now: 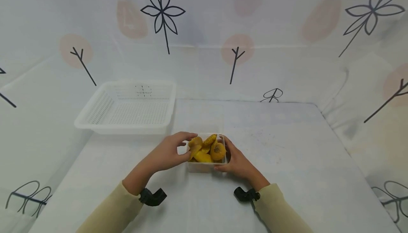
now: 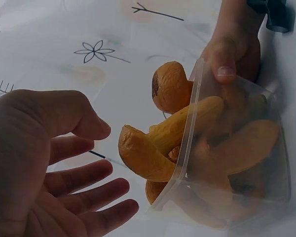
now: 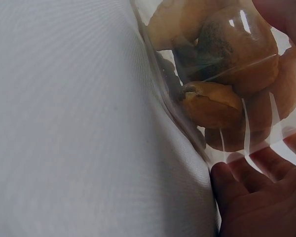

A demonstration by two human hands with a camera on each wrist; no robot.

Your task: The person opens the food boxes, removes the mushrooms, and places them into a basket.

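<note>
A small clear plastic container (image 1: 201, 168) sits on the white-covered table, heaped with wrinkled yellow-orange pieces of produce (image 1: 202, 157). Some are curved, others rounder, and a few stand above the rim. My right hand (image 1: 238, 160) grips the container's right side, its thumb at the near wall; in the right wrist view the fingers (image 3: 266, 173) lie against the clear plastic. On the other side, my left hand (image 1: 169, 152) is close to the pieces, fingers spread and loosely bent. The left wrist view shows a gap between that hand (image 2: 54, 158) and the nearest curved piece (image 2: 143, 155).
At the back left stands a white perforated plastic basket (image 1: 140, 111). A white cloth with plant drawings (image 1: 204, 59) hangs behind the table. Each wrist wears a black camera mount (image 1: 153, 197).
</note>
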